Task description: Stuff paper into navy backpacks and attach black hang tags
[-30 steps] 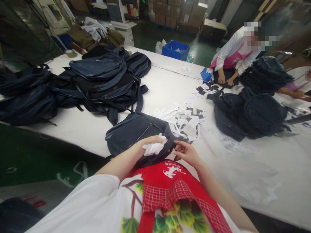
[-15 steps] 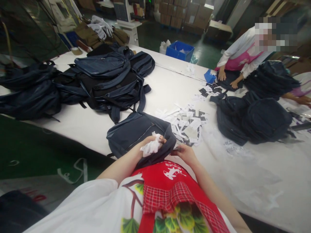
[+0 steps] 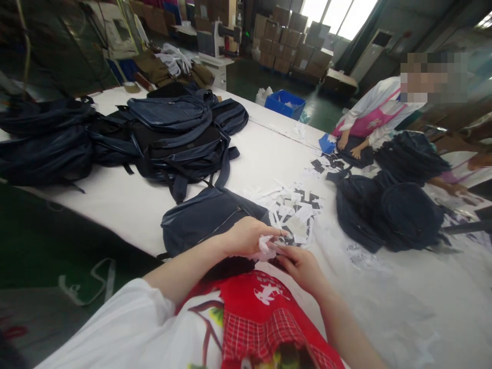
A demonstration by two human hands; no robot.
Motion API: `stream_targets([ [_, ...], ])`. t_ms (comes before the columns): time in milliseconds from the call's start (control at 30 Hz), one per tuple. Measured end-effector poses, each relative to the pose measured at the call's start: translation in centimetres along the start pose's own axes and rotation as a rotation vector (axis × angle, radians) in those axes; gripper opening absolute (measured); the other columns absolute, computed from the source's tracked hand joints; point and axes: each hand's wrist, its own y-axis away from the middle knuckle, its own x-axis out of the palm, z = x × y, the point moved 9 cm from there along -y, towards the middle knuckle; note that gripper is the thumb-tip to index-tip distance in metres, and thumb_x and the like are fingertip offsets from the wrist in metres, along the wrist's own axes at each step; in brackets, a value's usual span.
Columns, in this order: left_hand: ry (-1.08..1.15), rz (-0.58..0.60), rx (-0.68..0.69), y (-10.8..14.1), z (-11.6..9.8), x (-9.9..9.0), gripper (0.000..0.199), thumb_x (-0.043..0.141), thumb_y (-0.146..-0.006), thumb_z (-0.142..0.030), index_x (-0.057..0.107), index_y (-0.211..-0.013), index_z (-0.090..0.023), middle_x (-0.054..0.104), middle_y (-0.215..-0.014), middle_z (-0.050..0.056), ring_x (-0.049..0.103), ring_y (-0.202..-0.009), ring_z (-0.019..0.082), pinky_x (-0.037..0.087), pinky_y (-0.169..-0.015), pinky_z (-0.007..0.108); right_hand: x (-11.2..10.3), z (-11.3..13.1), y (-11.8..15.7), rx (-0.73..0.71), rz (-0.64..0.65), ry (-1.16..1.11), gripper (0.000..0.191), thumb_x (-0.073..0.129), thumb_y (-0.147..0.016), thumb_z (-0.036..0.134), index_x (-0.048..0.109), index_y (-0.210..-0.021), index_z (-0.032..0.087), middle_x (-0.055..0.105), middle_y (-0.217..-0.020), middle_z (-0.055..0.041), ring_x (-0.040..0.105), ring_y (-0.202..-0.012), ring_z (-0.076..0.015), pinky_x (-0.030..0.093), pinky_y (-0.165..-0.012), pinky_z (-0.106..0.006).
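A dark navy backpack (image 3: 203, 218) lies on the table right in front of me, against my red apron. My left hand (image 3: 246, 237) reaches over its near right edge, fingers curled on a crumpled piece of thin white paper (image 3: 266, 247). Close by on the right, my right hand (image 3: 302, 266) has its thumb and fingers pinched together at the edge of that paper. What sits between the right fingers is too small and hidden to name. Just beyond both hands spreads a pile of white and black paper tags (image 3: 298, 210).
Navy backpacks (image 3: 172, 128) are heaped at the left, and more dark bags (image 3: 400, 210) lie at the right. Across the white table (image 3: 265, 159), a co-worker in a pink apron (image 3: 374, 120) presses on a bag. A blue bin (image 3: 285, 104) stands beyond the far edge.
My left hand has moved right, off the backpack's front, bringing the crumpled paper to my right hand. The camera view has tilted up a little.
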Motion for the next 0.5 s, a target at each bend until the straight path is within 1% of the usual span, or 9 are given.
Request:
stream_targets([
  [100, -0.184, 0.02, 0.022, -0.3, -1.9, -0.1, 0.054, 0.072, -0.075, -0.029, 0.062, -0.128, -0.029, 0.074, -0.106, 0.006, 0.065, -0.102, 0.024, 0.046, -0.084, 0.024, -0.9, 0.2, -0.8, 0.016, -0.045, 0.033, 0.03, 0.052, -0.088, 0.024, 0.07, -0.111, 0.03, 0.075, -0.106, -0.0028, 0.069, -0.092, -0.0225, 0.051, -0.082, -0.034],
  [133, -0.189, 0.018, 0.045, -0.2, -2.4, -0.5, 0.057, 0.07, -0.077, -0.027, 0.057, -0.133, -0.029, 0.073, -0.11, 0.006, 0.065, -0.104, 0.024, 0.045, -0.086, 0.025, -1.1, 0.0, -1.0, 0.039, -0.044, 0.035, 0.029, 0.052, -0.088, 0.025, 0.071, -0.109, 0.03, 0.075, -0.103, -0.0027, 0.069, -0.09, -0.0225, 0.051, -0.08, -0.034],
  [200, -0.112, -0.01, 0.081, 0.0, -3.0, -1.8, 0.058, 0.062, -0.083, -0.025, 0.05, -0.14, -0.027, 0.071, -0.115, 0.006, 0.064, -0.107, 0.022, 0.044, -0.091, 0.025, -1.6, -0.6, -1.1, 0.099, -0.043, 0.032, 0.026, 0.052, -0.088, 0.028, 0.072, -0.104, 0.028, 0.076, -0.093, -0.0025, 0.069, -0.082, -0.0222, 0.051, -0.073, -0.032],
  [233, -0.031, -0.031, 0.078, 0.2, -2.9, -2.6, 0.057, 0.058, -0.086, -0.026, 0.047, -0.142, -0.025, 0.071, -0.114, 0.007, 0.064, -0.106, 0.021, 0.045, -0.091, 0.026, -1.9, -0.9, -1.0, 0.126, -0.053, 0.026, 0.025, 0.051, -0.089, 0.031, 0.072, -0.101, 0.026, 0.075, -0.088, -0.0023, 0.068, -0.079, -0.022, 0.05, -0.07, -0.031],
  [300, 0.185, -0.058, 0.027, 0.5, -1.8, -4.1, 0.056, 0.054, -0.09, -0.031, 0.045, -0.143, -0.018, 0.074, -0.104, 0.01, 0.066, -0.097, 0.021, 0.047, -0.086, 0.028, -2.4, -1.3, -0.8, 0.154, -0.08, 0.01, 0.024, 0.051, -0.089, 0.036, 0.072, -0.097, 0.024, 0.074, -0.082, -0.0018, 0.067, -0.074, -0.0214, 0.048, -0.067, -0.03],
  [367, 0.39, -0.051, -0.052, 0.7, -0.1, -4.6, 0.06, 0.055, -0.089, -0.038, 0.045, -0.142, -0.012, 0.074, -0.09, 0.012, 0.068, -0.082, 0.02, 0.05, -0.075, 0.029, -2.7, -1.5, -0.5, 0.155, -0.1, -0.005, 0.025, 0.052, -0.089, 0.038, 0.071, -0.097, 0.024, 0.074, -0.083, -0.0015, 0.066, -0.075, -0.0212, 0.047, -0.069, -0.03],
  [400, 0.449, -0.047, -0.082, 0.8, 0.6, -4.7, 0.061, 0.056, -0.088, -0.041, 0.047, -0.14, -0.01, 0.074, -0.087, 0.013, 0.067, -0.076, 0.02, 0.05, -0.071, 0.029, -2.8, -1.6, -0.4, 0.154, -0.105, -0.011, 0.026, 0.052, -0.089, 0.038, 0.071, -0.099, 0.024, 0.074, -0.085, -0.0017, 0.067, -0.076, -0.0213, 0.048, -0.07, -0.03],
  [433, 0.467, -0.052, -0.097, 0.8, 1.2, -4.8, 0.06, 0.057, -0.087, -0.042, 0.05, -0.137, -0.009, 0.074, -0.088, 0.014, 0.067, -0.073, 0.019, 0.05, -0.068, 0.028, -2.8, -1.6, -0.4, 0.153, -0.108, -0.017, 0.026, 0.052, -0.089, 0.038, 0.071, -0.101, 0.024, 0.074, -0.088, -0.002, 0.067, -0.078, -0.0216, 0.048, -0.071, -0.03],
  [500, 0.393, -0.072, -0.087, 0.9, 1.5, -4.8, 0.054, 0.06, -0.085, -0.042, 0.059, -0.129, -0.011, 0.073, -0.097, 0.014, 0.065, -0.073, 0.017, 0.049, -0.069, 0.027, -2.8, -1.4, -0.3, 0.143, -0.105, -0.035, 0.027, 0.052, -0.089, 0.037, 0.071, -0.104, 0.025, 0.075, -0.09, -0.0023, 0.067, -0.079, -0.0216, 0.048, -0.071, -0.03],
])
